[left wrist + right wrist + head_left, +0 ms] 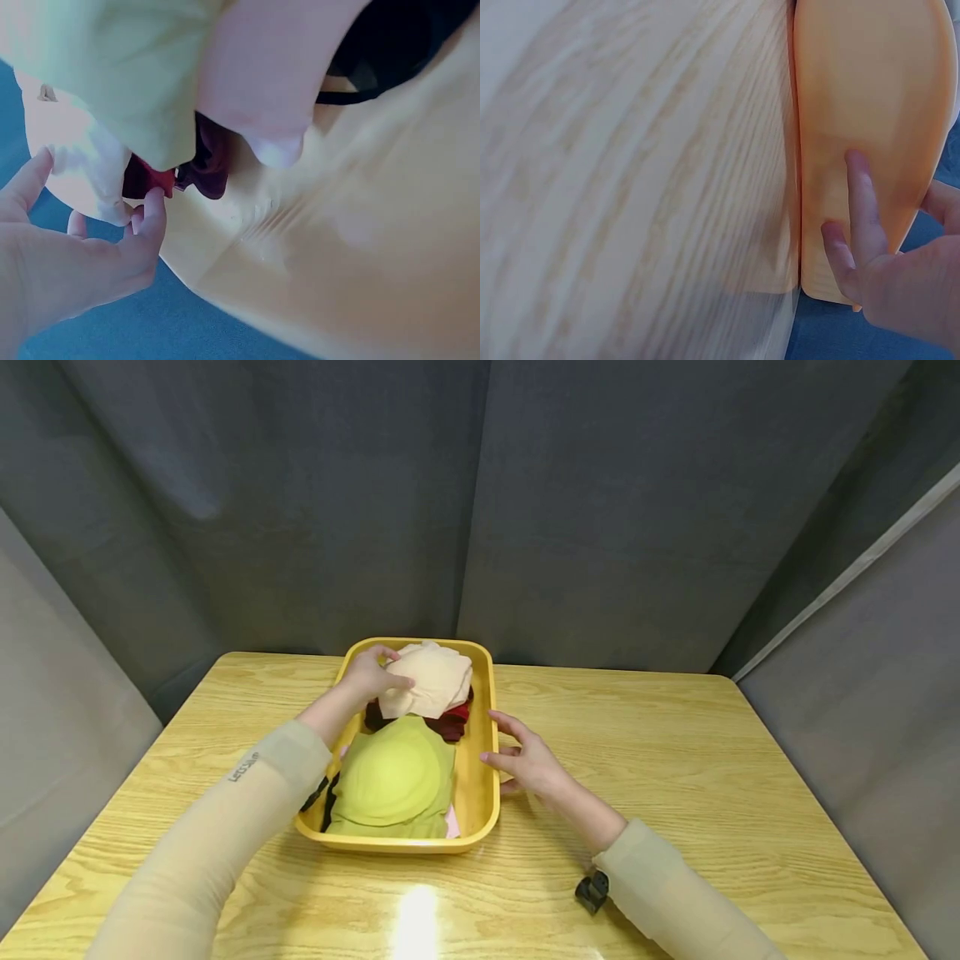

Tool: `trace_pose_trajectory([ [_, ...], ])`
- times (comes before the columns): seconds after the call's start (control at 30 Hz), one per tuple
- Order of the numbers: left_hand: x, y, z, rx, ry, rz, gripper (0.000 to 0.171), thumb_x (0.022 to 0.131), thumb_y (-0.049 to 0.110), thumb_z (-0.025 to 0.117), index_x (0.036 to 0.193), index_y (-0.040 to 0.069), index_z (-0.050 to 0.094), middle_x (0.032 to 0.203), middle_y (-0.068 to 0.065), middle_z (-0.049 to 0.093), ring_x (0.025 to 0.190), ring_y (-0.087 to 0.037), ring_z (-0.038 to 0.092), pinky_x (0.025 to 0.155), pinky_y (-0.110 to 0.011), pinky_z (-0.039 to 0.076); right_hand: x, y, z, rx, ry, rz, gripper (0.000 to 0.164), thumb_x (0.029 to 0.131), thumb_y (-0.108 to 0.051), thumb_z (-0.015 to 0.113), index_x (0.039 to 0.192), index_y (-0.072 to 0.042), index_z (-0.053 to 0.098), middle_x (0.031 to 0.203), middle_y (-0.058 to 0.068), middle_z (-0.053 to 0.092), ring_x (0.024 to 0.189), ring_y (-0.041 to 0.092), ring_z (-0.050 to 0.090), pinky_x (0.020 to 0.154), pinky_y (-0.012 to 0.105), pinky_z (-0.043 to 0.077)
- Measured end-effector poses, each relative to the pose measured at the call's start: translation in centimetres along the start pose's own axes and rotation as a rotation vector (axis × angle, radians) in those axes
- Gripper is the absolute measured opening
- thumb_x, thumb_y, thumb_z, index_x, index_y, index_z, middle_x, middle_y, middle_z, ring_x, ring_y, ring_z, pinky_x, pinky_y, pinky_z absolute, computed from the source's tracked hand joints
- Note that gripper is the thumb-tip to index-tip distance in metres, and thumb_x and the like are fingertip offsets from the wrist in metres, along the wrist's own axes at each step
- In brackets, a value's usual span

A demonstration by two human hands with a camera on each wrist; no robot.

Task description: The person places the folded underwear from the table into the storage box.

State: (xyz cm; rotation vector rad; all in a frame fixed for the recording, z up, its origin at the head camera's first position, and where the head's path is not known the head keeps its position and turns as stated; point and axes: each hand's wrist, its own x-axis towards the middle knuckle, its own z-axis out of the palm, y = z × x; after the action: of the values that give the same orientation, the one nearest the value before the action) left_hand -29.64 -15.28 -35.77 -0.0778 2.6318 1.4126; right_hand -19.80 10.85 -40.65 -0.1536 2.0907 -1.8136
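My left hand (367, 677) reaches into a yellow plastic basin (477, 814) and touches a folded cream cloth garment (435, 681) at its far end. Thumb and forefinger lie apart on that garment. Dark red fabric (453, 724) shows from under it. Nearer to me in the basin lies a yellow-green padded bra top (390, 777), with bits of pink and black cloth at its edges. Along the basin's right side is my right hand (528, 764). Its spread fingers (862, 214) rest against the outer wall in the right wrist view, and fingertips reach the rim.
The basin stands on a wood-grain table (645, 760), near its far edge. Behind the table hangs a dark grey curtain (600, 510), with paler fabric at both sides. A small black device (592, 892) sits at the right cuff.
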Motion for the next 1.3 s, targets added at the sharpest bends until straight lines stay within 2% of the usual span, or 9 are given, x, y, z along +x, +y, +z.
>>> trace_pose_trajectory([
  [0.1,0.0,0.0,-0.1,0.003,0.005,0.021,0.054,0.081,0.015,0.074,0.127,0.001,0.048,0.125,-0.020,0.047,0.100,-0.026,0.044,0.080,-0.031,0.042,0.3,0.4,0.0,-0.003,0.010,-0.007,0.069,0.089,-0.006,0.064,0.147,-0.025,0.031,0.154,0.009,0.022,0.113,0.039,0.055,0.061,0.045,0.056],
  [0.2,0.0,0.0,-0.4,0.001,-0.002,0.031,0.053,0.082,0.015,0.073,0.127,0.002,0.048,0.122,-0.021,0.047,0.099,-0.026,0.045,0.081,-0.032,0.042,0.4,0.6,0.1,-0.002,0.013,-0.013,0.068,0.089,-0.006,0.064,0.146,-0.026,0.032,0.153,0.009,0.023,0.111,0.036,0.057,0.062,0.045,0.056],
  [0.43,-0.6,0.6,-1.0,0.049,-0.030,0.064,0.059,0.082,0.015,0.073,0.133,0.004,0.047,0.140,-0.023,0.037,0.123,-0.036,0.040,0.099,-0.044,0.039,0.4,0.3,0.2,-0.028,0.012,-0.025,0.068,0.089,-0.006,0.063,0.146,-0.027,0.032,0.152,0.010,0.025,0.108,0.031,0.059,0.063,0.046,0.056],
  [0.63,-1.5,1.1,-2.1,0.134,-0.038,0.138,0.058,0.085,0.021,0.071,0.135,0.008,0.045,0.142,-0.021,0.036,0.126,-0.039,0.039,0.100,-0.048,0.039,0.2,-0.9,-0.5,-0.059,-0.005,-0.067,0.070,0.090,-0.006,0.062,0.148,-0.022,0.027,0.150,0.018,0.025,0.112,0.037,0.056,0.066,0.050,0.055],
  [0.73,-2.1,1.4,-2.7,0.130,-0.037,0.174,0.057,0.086,0.022,0.070,0.135,0.009,0.045,0.141,-0.019,0.040,0.127,-0.039,0.039,0.100,-0.050,0.039,-0.2,-1.7,-1.2,-0.095,-0.003,-0.088,0.071,0.090,-0.007,0.062,0.149,-0.019,0.025,0.150,0.018,0.025,0.114,0.038,0.055,0.069,0.050,0.054],
  [1.07,-4.9,2.2,-4.4,0.075,-0.013,0.293,0.053,0.086,0.020,0.070,0.134,0.010,0.049,0.136,-0.016,0.047,0.124,-0.037,0.043,0.103,-0.047,0.037,-3.1,-4.2,-4.7,-0.287,0.041,-0.154,0.069,0.089,-0.015,0.065,0.148,-0.025,0.029,0.148,0.011,0.032,0.120,0.035,0.050,0.075,0.042,0.055],
  [1.3,-7.3,1.6,-5.1,0.043,-0.006,0.324,0.051,0.088,0.024,0.067,0.134,0.010,0.048,0.135,-0.015,0.048,0.122,-0.037,0.045,0.096,-0.048,0.043,-5.0,-5.3,-6.6,-0.414,0.092,-0.263,0.067,0.089,-0.015,0.066,0.147,-0.020,0.032,0.147,0.014,0.034,0.121,0.036,0.050,0.075,0.035,0.055],
])
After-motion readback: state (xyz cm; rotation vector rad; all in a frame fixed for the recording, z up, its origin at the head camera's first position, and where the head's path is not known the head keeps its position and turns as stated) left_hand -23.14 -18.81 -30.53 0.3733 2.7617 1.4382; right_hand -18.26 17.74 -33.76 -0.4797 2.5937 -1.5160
